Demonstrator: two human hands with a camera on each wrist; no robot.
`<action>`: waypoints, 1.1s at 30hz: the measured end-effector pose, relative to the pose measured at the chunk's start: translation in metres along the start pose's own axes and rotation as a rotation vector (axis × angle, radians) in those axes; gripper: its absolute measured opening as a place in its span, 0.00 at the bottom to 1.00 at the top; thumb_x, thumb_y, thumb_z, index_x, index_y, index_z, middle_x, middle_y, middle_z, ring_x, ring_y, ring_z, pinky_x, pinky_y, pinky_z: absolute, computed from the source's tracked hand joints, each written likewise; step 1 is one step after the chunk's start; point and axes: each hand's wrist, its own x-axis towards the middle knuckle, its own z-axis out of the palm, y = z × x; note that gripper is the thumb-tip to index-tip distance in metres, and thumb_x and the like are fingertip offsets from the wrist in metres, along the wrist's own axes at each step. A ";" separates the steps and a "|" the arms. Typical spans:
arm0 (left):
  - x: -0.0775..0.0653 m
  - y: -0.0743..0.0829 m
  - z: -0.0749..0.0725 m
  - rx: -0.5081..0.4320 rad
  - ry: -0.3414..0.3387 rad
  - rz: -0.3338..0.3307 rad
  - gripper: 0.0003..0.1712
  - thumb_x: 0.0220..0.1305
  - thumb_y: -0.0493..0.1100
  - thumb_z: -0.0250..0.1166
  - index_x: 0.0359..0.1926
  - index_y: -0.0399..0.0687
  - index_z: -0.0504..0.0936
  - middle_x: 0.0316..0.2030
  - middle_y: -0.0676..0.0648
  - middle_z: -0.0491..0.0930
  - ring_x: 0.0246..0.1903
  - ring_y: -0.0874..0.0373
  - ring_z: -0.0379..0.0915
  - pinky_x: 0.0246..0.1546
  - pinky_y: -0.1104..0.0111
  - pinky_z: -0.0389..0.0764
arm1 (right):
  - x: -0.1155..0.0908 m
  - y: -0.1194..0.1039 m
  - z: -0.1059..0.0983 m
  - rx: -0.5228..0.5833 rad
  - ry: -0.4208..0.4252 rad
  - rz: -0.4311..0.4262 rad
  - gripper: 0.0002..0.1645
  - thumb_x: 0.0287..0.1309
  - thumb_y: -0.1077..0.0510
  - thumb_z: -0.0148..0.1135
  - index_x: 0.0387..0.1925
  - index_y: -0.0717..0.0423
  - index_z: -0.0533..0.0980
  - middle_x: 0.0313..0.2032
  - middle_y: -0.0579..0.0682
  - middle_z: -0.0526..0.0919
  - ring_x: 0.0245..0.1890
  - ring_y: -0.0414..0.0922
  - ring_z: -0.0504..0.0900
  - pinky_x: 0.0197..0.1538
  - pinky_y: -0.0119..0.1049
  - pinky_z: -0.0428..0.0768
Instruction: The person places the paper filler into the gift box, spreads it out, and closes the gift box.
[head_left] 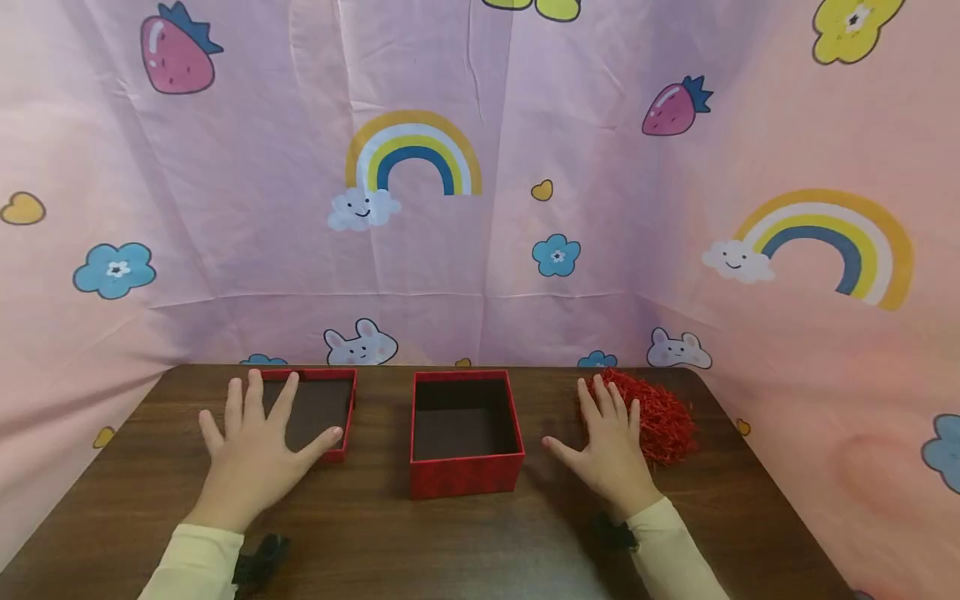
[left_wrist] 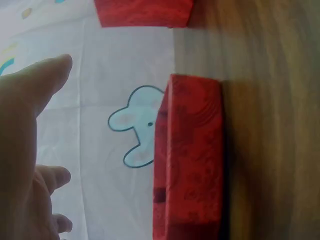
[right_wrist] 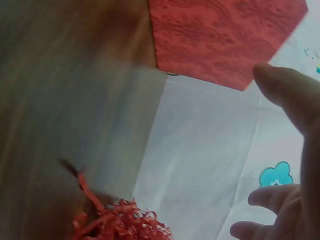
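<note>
My left hand (head_left: 257,458) hovers with spread fingers over the near left part of a shallow red box lid (head_left: 351,412), which lies with its dark inside up. The left wrist view shows the lid's patterned red side (left_wrist: 195,155), apart from the fingers. At the middle stands an open-topped red box (head_left: 467,477) with a dark interior and nothing visible in it. My right hand (head_left: 611,462), fingers spread too, is held just left of and partly in front of a heap of red shredded paper (head_left: 663,421). Neither hand holds anything.
All of it lies on a dark wooden table (head_left: 360,542). A pastel cloth (head_left: 570,325) with rainbows, strawberries and flowers hangs behind the table and along both sides. A dark strap (head_left: 261,560) is on the left wrist, another (head_left: 615,533) on the right.
</note>
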 end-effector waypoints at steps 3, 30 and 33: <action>0.000 0.000 -0.006 -0.030 0.002 0.000 0.62 0.64 0.77 0.60 0.84 0.50 0.44 0.79 0.24 0.31 0.77 0.30 0.15 0.63 0.26 0.14 | 0.002 -0.001 -0.003 0.015 0.002 0.001 0.65 0.52 0.27 0.70 0.80 0.55 0.57 0.79 0.64 0.54 0.78 0.65 0.48 0.75 0.72 0.38; 0.012 0.042 0.022 -0.867 -0.350 -0.039 0.39 0.77 0.54 0.60 0.80 0.49 0.56 0.71 0.33 0.67 0.67 0.38 0.70 0.59 0.53 0.81 | 0.052 0.068 -0.086 0.132 -0.244 -0.158 0.43 0.68 0.47 0.69 0.77 0.52 0.63 0.72 0.60 0.67 0.71 0.64 0.67 0.67 0.69 0.68; 0.011 0.047 0.032 -0.977 -0.449 -0.126 0.41 0.76 0.57 0.61 0.80 0.52 0.55 0.74 0.34 0.63 0.69 0.39 0.67 0.59 0.55 0.81 | 0.057 0.092 -0.093 0.107 -0.303 -0.123 0.44 0.68 0.45 0.68 0.77 0.53 0.62 0.74 0.63 0.66 0.72 0.67 0.64 0.67 0.71 0.66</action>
